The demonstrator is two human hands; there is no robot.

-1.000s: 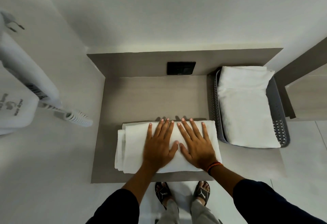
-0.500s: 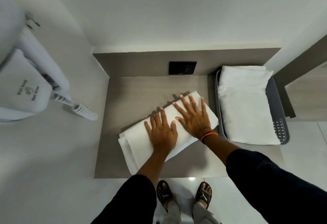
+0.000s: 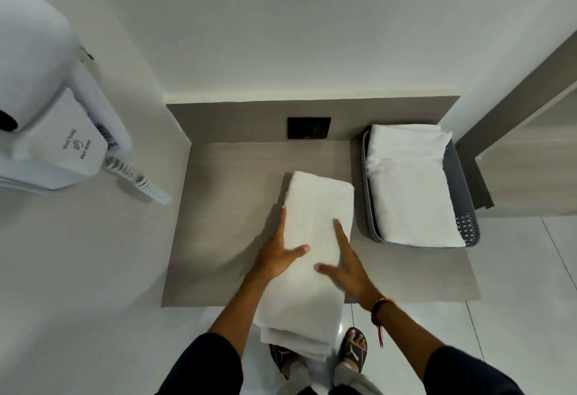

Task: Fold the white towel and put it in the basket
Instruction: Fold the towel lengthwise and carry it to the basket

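Observation:
The folded white towel (image 3: 315, 207) lies lengthwise on the grey counter (image 3: 224, 207), pointing away from me, and its near end hangs over the front edge. My left hand (image 3: 274, 254) clasps its left side, thumb on top and fingers along the edge. My right hand (image 3: 346, 266) clasps the right side, with thumb and forefinger on top. The dark grey basket (image 3: 362, 195) stands just right of the towel and holds another folded white towel (image 3: 409, 188).
A black wall socket (image 3: 308, 127) sits in the back panel behind the counter. A white wall hair dryer (image 3: 56, 132) with a coiled cord hangs on the left wall. My sandalled feet stand on the tiled floor below the counter edge.
The towel has turned from lying crosswise to lying lengthwise beside the basket. My hands went from pressing flat on top to clasping its two long sides.

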